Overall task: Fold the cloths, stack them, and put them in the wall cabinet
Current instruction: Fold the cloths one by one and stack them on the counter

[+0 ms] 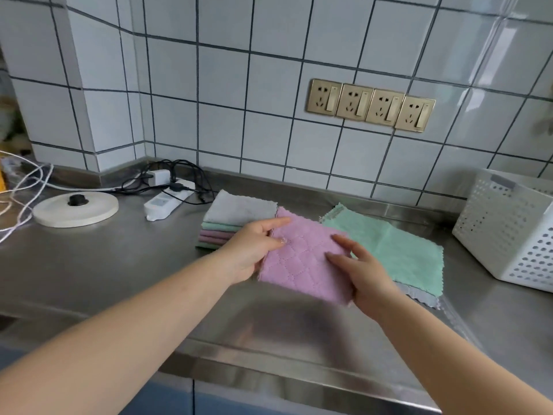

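A folded pink quilted cloth (302,259) is held just above the steel counter (119,265). My left hand (254,250) grips its left edge, thumb on top and fingers under. My right hand (365,277) holds its right edge with fingers spread over the top. Behind my left hand stands a stack of folded cloths (236,223), grey on top, then green and pink layers. To the right a green cloth (395,247) lies flat and unfolded over a grey cloth (419,296) whose edge peeks out. No wall cabinet is in view.
A white perforated basket (505,232) stands at the right. At the back left are a round kettle base (76,206), a white power strip (164,202) and tangled cables (179,175). Wall sockets (371,106) sit on the tiled wall.
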### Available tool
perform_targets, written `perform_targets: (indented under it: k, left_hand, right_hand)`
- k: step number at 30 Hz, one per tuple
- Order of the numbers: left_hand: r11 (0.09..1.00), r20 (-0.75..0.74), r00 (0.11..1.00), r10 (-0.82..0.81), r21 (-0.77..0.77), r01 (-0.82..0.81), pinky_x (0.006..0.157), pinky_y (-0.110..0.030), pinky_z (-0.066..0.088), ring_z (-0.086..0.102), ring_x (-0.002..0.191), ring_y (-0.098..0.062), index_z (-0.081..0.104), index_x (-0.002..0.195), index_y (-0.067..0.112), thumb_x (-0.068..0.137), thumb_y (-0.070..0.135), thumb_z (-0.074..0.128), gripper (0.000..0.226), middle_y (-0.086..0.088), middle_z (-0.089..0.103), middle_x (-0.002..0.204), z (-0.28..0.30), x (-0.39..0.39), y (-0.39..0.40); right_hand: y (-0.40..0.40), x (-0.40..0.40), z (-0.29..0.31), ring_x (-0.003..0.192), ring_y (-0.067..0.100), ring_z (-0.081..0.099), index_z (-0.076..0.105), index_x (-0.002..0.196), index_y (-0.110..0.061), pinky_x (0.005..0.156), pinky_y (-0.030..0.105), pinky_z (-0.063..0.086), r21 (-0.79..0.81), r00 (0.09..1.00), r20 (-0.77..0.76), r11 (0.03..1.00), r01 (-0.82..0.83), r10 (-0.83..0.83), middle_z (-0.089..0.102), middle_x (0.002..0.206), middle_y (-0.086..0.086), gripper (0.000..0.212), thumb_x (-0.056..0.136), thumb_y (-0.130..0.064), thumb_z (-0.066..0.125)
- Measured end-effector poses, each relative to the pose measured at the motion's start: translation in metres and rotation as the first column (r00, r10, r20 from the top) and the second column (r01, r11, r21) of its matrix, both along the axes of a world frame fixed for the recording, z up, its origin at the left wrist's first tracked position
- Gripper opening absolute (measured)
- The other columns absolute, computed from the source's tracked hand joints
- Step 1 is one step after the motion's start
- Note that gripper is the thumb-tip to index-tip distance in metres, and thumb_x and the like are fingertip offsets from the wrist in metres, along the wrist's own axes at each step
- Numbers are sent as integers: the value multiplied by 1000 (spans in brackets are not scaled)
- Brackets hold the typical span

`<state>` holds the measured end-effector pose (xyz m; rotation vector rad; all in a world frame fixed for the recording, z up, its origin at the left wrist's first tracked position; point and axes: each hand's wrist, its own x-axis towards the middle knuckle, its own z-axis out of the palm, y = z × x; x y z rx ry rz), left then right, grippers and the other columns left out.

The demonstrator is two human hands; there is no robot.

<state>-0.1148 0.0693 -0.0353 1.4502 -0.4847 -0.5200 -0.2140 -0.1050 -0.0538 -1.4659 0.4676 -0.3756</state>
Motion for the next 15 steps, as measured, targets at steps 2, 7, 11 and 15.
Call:
perform_targets:
  k: [2,7,11,15]
  left_hand:
    - [997,102,994,45,62,-51,89,-31,52,62,105,-17,54,128,26,92,0,51,44,0,62,117,14,24,8]
    - [923,482,872,84,293,-251,109,-27,31,40,132,-15,46,137,22,93,16,55,46,2,42,145,44,87,29]
    - [876,539,837,91,357,-325,100,-21,29,39,133,-16,46,138,18,94,21,53,45,-1,42,146,48,119,39]
    - [835,525,845,102,416,-360,94,-19,30,44,129,-18,49,136,16,92,23,58,45,-6,47,142,34,146,45]
  right_hand:
    - [6,23,16,83,17,65,67,102,-26,76,28,54,-36,997,15,996,-81,82,69,106,4,24,86,-8,65]
    - [22,99,45,96,19,64,64,116,-19,87,31,52,-215,997,23,974,-70,76,67,112,5,30,87,-12,65]
    - [29,149,50,99,18,61,60,126,-17,80,25,49,-329,994,-23,938,-107,105,63,119,4,36,89,-18,63]
    - [35,180,41,106,20,59,60,126,-16,81,25,50,-391,988,-110,909,-142,107,60,125,4,35,91,-22,61]
